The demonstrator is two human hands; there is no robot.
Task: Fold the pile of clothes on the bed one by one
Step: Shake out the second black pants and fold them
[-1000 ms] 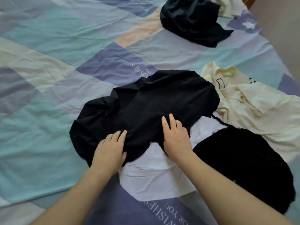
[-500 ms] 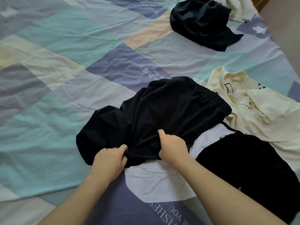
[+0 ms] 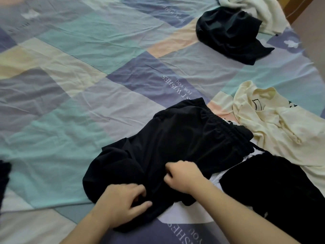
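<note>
Two hands gripping black shorts spread mid-bed: left hand with fingers curled and pinching the near hem, right hand fisted on bunched fabric beside it. Elastic waistband turned toward a cream shirt. White garment pinned underneath, black garment touching at right. Farther off, one crumpled dark garment and one white garment on the patchwork bed.

L hand + R hand gripping black shorts on bed.
</note>
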